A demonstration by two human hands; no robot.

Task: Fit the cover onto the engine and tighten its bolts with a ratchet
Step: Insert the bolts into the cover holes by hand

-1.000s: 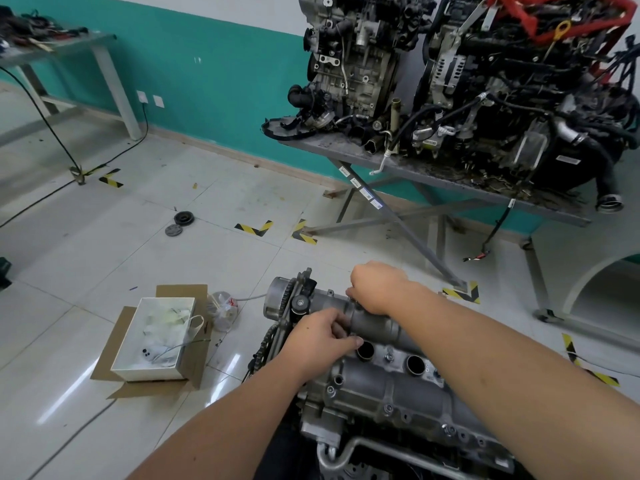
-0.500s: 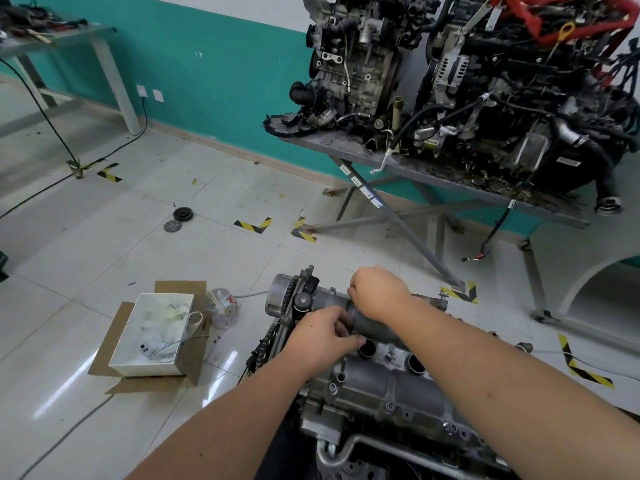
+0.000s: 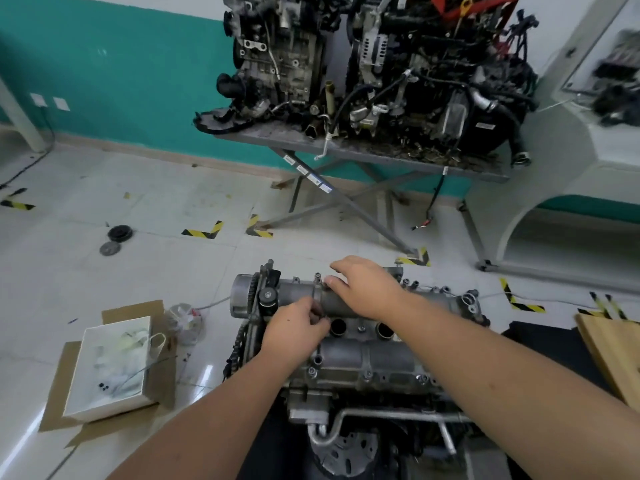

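Note:
A grey engine point(image 3: 349, 362) sits low in front of me, its silver cover point(image 3: 381, 358) lying along the top with two round plug holes showing. My left hand point(image 3: 294, 332) rests on the cover near the left plug hole, fingers curled and pinched together; what they pinch is hidden. My right hand point(image 3: 363, 285) lies on the far rounded ridge of the cover, fingers extended toward an upright bolt point(image 3: 317, 277) at the far edge. No ratchet is in view.
A white box point(image 3: 110, 368) with small parts stands on flattened cardboard at left, beside a clear plastic bag point(image 3: 185, 320). Two black discs point(image 3: 116, 239) lie on the tiled floor. A metal stand point(image 3: 346, 150) carries two other engines behind. A wooden board point(image 3: 613, 355) is at right.
My right hand has opened and slid right along the far ridge, exposing the bolt. My left hand has stayed near the plug hole. My view has shifted right.

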